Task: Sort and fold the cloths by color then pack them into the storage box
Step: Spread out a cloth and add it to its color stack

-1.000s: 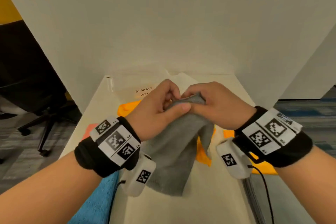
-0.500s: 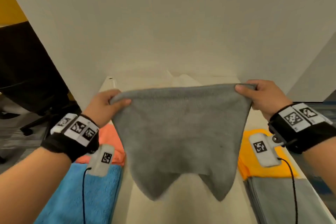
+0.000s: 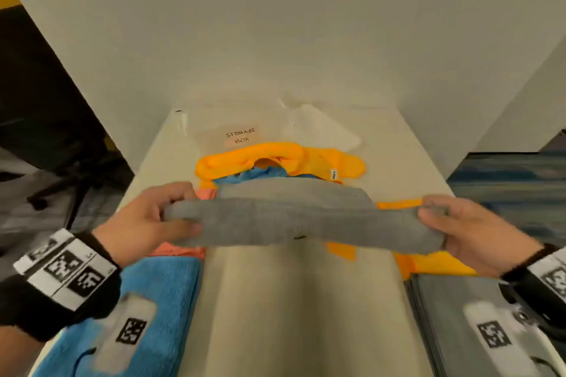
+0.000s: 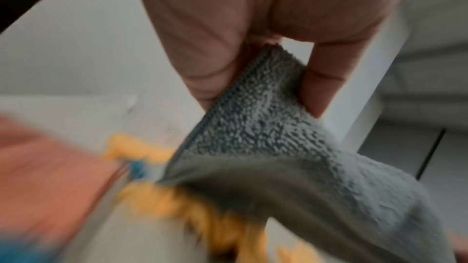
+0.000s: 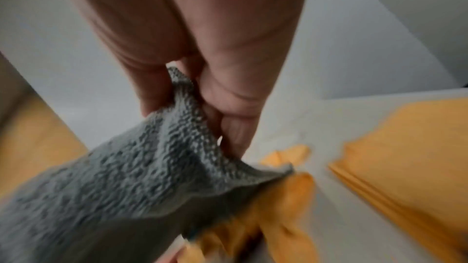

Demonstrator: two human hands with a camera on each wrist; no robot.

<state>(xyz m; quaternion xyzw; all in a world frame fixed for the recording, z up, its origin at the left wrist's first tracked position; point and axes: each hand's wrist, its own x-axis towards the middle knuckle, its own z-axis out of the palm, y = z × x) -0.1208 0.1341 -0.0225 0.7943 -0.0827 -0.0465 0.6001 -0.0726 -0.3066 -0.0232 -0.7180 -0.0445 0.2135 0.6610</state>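
Observation:
A grey cloth [image 3: 294, 219] is stretched sideways between both hands above the white table [image 3: 300, 309]. My left hand [image 3: 153, 220] pinches its left corner [image 4: 258, 107] and my right hand [image 3: 459, 229] pinches the right corner [image 5: 187, 119]. The cloth lies nearly flat, with its far part draped over a loose heap of orange [image 3: 275, 159] and blue [image 3: 260, 174] cloths. Behind the heap stands the clear storage box [image 3: 242, 135] with its paper label.
A folded blue stack [image 3: 165, 294] and a pink cloth [image 3: 180, 251] lie at the near left. A folded orange stack [image 3: 435, 263] and a folded grey stack [image 3: 453, 315] lie at the near right. White walls close in behind and to the right.
The hands drew apart and spread the bunched grey cloth wide, then brought it from hanging upright down and forward until it lies nearly flat over the heap.

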